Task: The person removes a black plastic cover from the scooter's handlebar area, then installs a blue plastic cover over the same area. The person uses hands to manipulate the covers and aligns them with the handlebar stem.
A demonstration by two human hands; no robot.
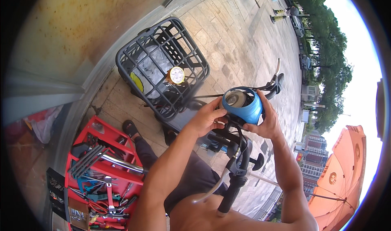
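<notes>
Gripping from both sides, the fingers (pixel 215 108) of the left hand (pixel 205 119) curl narrowly against the near rim of a blue display housing (pixel 244 104), while the right hand (pixel 266 123) cups its far side, thumb and fingers wrapped around the shell. Both hands hold it. The housing sits at the centre of the handlebar (pixel 244 149) of an electric bike, above the stem. It is a smooth, glossy plastic drum, rounded, with a grey circular face (pixel 235 97) turned up and toward the left of the view; its short axis runs along that direction. The handlebar's long axis runs from the black rubber grip (pixel 230 194) at the lower edge to the far grip (pixel 279 82), each with a metal brake lever. Beyond the hands stands a black lattice basket (pixel 163 64) with a round lamp (pixel 176 75) on its wall. A red metal tool tray (pixel 104 170), full of hand tools, sits lower left on stone paving (pixel 240 39).
</notes>
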